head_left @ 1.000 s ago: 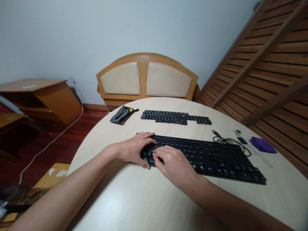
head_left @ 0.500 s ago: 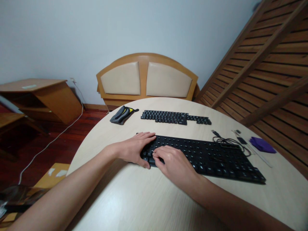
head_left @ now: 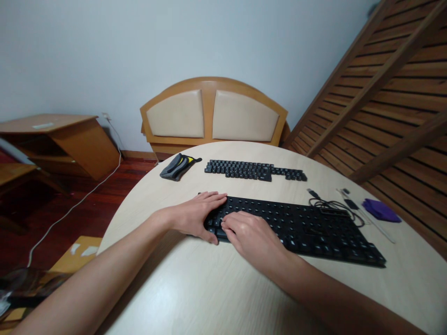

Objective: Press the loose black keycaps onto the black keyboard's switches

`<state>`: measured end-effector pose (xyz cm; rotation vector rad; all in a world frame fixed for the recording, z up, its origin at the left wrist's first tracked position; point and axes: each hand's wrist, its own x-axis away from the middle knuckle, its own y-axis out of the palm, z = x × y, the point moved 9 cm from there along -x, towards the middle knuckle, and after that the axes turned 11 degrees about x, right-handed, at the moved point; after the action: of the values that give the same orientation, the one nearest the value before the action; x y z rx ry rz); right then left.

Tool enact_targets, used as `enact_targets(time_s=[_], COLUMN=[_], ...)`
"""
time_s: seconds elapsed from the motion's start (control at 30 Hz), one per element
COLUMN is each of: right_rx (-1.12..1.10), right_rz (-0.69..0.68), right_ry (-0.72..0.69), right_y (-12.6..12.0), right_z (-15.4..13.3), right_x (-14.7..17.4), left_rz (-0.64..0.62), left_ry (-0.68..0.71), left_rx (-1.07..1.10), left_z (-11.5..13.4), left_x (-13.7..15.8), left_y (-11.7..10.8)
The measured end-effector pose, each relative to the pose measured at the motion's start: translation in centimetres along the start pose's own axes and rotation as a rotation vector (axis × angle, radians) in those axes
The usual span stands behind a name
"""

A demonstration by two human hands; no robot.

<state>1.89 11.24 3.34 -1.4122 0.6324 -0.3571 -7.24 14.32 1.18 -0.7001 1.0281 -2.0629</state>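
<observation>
The right hand's [head_left: 253, 235] fingers are bent close together over the keys; whether they grip one, I cannot tell. The left hand's [head_left: 192, 215] fingers spread open across the left end of the black keyboard [head_left: 296, 225], flat on the worktop [head_left: 195, 279]. Beyond lie keycap rows [head_left: 240, 170]; their pale legends are unreadable.

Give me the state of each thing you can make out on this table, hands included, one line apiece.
Keyboard, lying flat, many caps missing.
Left hand, spread, resting across the keyboard's left end.
Right hand, fingers bent together at the keyboard; whether gripping anything, unclear.
Loose keycaps, off, laid out in rows.
USB cable, loosely coiled, unplugged.
Purple cloth, folded.
Gray-and-yellow item, lying down; exact kind unclear.
White stick, lying flat.
</observation>
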Motion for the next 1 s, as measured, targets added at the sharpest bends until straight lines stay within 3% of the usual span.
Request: enact_targets(time_s=[0.2, 0.47, 0.73, 1.0], right_rx=[0.01, -0.206, -0.099, -0.243], right_rz=[-0.024, 0.011, 0.007, 0.132], right_ry=[0.001, 0.108, 0.013, -0.041], right_y=[0.2, -0.4, -0.5, -0.5], right_z=[0.0, 1.5, 0.6, 1.7], right_x=[0.0, -0.1, 0.0, 0.2], left_rz=[-0.01, 0.002, -0.01, 0.007], left_ry=[-0.008, -0.002, -0.009, 0.006], left_rx=[-0.012, -0.007, -0.017, 0.009], left_z=[0.1, -0.1, 0.1, 0.1], left_x=[-0.1, -0.1, -0.1, 0.0], left_y=[0.0, 0.1, 0.0, -0.1])
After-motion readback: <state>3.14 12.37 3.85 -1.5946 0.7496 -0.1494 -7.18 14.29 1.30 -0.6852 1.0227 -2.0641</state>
